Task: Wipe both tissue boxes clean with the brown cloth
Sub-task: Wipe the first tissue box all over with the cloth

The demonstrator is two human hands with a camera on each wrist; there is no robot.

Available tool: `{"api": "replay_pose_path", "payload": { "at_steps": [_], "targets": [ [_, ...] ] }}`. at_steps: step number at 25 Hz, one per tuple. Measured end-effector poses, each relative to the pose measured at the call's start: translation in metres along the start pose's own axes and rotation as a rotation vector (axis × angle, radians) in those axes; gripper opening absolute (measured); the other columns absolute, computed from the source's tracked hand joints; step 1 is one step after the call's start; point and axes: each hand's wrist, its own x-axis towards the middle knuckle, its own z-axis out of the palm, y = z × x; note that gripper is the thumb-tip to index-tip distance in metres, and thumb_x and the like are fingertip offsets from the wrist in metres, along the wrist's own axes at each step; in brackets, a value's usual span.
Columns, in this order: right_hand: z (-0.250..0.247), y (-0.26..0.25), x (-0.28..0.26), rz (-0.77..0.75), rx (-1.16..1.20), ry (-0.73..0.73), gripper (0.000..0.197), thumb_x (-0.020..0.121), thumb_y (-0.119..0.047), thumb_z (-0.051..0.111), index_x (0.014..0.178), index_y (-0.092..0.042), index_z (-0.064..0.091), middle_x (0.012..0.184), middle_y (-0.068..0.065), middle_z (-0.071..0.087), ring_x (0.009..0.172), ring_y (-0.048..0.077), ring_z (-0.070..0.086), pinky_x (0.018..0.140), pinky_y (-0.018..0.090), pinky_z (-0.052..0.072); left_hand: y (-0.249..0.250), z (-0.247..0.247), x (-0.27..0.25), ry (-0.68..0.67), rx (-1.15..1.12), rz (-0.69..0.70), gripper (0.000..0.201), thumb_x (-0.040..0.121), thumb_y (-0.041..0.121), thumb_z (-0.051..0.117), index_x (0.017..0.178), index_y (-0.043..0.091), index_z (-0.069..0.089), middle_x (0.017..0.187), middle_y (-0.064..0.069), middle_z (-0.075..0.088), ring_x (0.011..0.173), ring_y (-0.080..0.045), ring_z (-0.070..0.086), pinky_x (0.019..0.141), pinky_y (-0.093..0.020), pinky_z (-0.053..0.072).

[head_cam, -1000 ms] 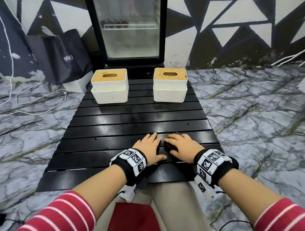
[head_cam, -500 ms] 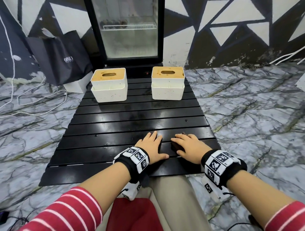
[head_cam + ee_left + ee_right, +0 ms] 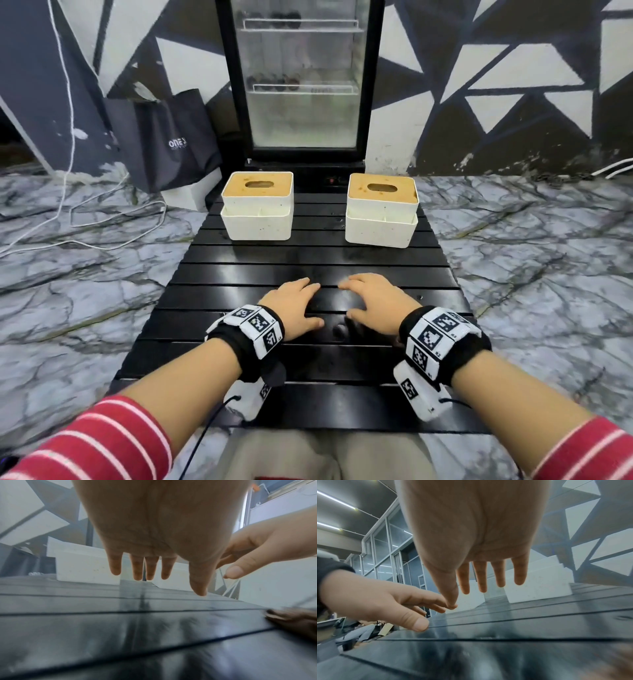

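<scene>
Black slatted table fills centre frame, marble floor either side, glass-door fridge and triangle-painted wall at top. Near edge, bottom of frame: both forearms in striped sleeves with tag-covered wrist units. Mid-frame: left hand and right hand sit palm-down side by side, thumbs inward with a small gap between them. Both wrist views show fingers straight and slightly spread, raised off the slats, nothing gripped. Brown cloth: only a blurred brown edge at the right border of the left wrist view, lying on the table on the right hand's side; in the head view there is a dark patch under the right palm, can't confirm it's the cloth. Judgement: right hand is the nearer one to pick it up. Far end, upper centre: left box and right box, white with tan tops, oval slots, standing apart and well clear of the hands. Each box lies straight ahead of the same-side hand, long axis running left-right across the slats. Tan tops look spotted; wiping not started by my read. Next move: grab cloth, reach forward.
</scene>
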Motion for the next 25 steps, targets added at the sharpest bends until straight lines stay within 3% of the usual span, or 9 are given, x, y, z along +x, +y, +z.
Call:
{"api": "replay_pose_path", "payload": {
  "at_steps": [6,13,18,21,25],
  "targets": [
    [-0.021,-0.023,0.1,-0.078,0.033,0.023,0.057,0.087,-0.028,0.055,0.139,-0.023,0.032,0.147,0.003,0.029,0.134,0.024,0.027,0.107,0.044,0.031,-0.095,-0.052,0.04,0.172,0.012,-0.152,0.078,0.088,0.045,0.057,0.149,0.019,0.016,0.158,-0.005,0.012,0.143,-0.024,0.018,0.116,-0.038,0.022],
    [-0.038,-0.033,0.211,-0.105,0.046,0.152,0.067,0.084,-0.025,0.059,0.141,-0.022,0.025,0.151,0.006,0.02,0.136,0.026,0.023,0.107,0.046,0.031,-0.182,-0.088,0.098,0.325,0.061,-0.279,0.092,0.08,0.046,0.066,0.149,0.018,0.013,0.158,-0.009,0.008,0.142,-0.029,0.018,0.114,-0.047,0.024],
    [-0.038,-0.032,0.251,-0.098,-0.005,0.099,0.074,0.082,-0.027,0.062,0.143,-0.023,0.021,0.153,0.003,0.013,0.139,0.022,0.017,0.11,0.041,0.028,-0.201,-0.091,0.121,0.306,0.069,-0.233,0.088,0.083,0.044,0.064,0.149,0.02,0.011,0.158,-0.004,0.007,0.143,-0.024,0.017,0.115,-0.043,0.023],
    [-0.035,-0.029,0.26,-0.13,0.037,0.136,0.069,0.082,-0.024,0.063,0.14,-0.022,0.026,0.151,0.003,0.017,0.136,0.023,0.025,0.109,0.04,0.031,-0.202,-0.089,0.127,0.373,-0.048,-0.163,0.078,0.085,0.032,0.066,0.148,0.017,0.022,0.156,-0.006,0.015,0.142,-0.024,0.022,0.116,-0.033,0.019],
    [-0.033,-0.029,0.259,-0.148,0.076,0.154,0.065,0.081,-0.019,0.062,0.138,-0.021,0.03,0.149,0.002,0.022,0.132,0.022,0.032,0.106,0.036,0.035,-0.204,-0.092,0.126,0.419,-0.129,-0.144,0.071,0.082,0.026,0.07,0.143,0.019,0.034,0.151,-0.002,0.026,0.136,-0.022,0.033,0.109,-0.029,0.026]
  ]
}}
